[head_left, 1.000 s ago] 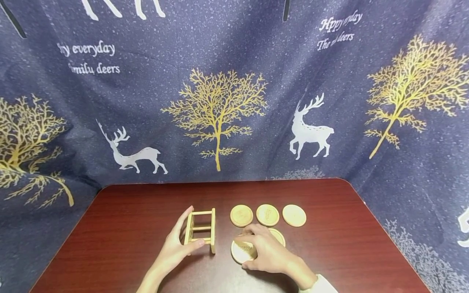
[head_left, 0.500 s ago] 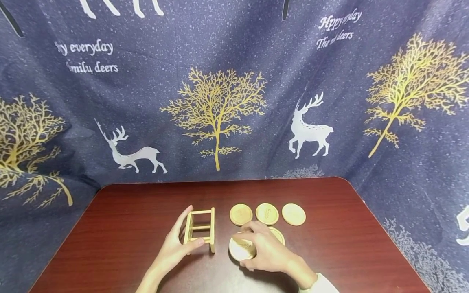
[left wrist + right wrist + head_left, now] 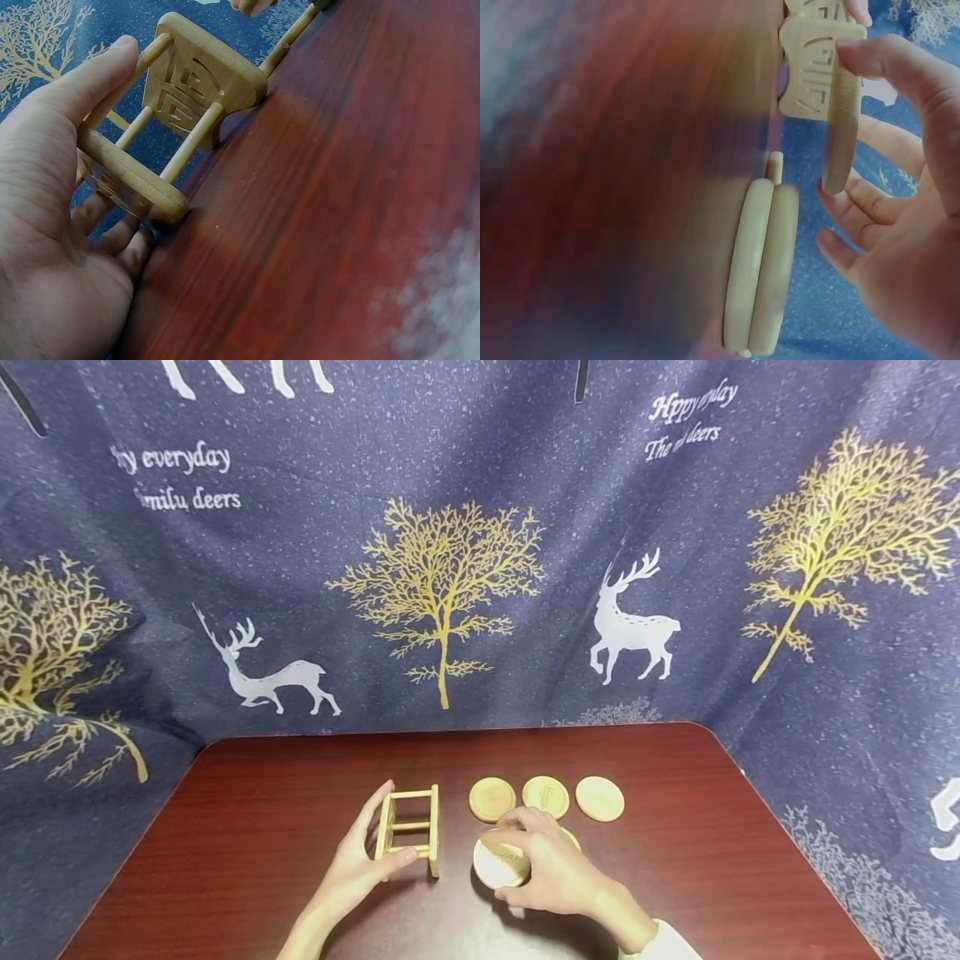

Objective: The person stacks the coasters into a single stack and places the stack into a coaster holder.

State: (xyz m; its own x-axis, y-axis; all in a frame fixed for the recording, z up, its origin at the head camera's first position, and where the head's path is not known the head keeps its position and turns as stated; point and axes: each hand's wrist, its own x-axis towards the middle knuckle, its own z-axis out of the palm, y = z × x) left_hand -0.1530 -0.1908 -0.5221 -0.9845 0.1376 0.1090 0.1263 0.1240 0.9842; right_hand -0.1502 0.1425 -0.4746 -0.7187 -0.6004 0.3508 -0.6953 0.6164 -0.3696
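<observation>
My left hand [image 3: 352, 864] grips a small wooden coaster rack [image 3: 434, 831], thumb on one of its bars and fingers round the far side. In the left wrist view the rack's end panel [image 3: 184, 86] shows cut-out slots. My right hand [image 3: 558, 868] pinches a round wooden coaster [image 3: 498, 862] by its rim; in the right wrist view this held coaster [image 3: 843, 127] is raised above the table, seen edge-on. Another coaster [image 3: 572, 837] lies mostly hidden behind the right hand.
Three more round coasters lie in a row behind the right hand: a left one [image 3: 492, 800], a middle one [image 3: 546, 797] and a right one [image 3: 600, 798]. The red-brown table [image 3: 247, 827] ends at a patterned blue cloth [image 3: 480, 460].
My right hand has lifted the coaster slightly off the table, and its shadow now shows below. The left hand and rack have stayed in place.
</observation>
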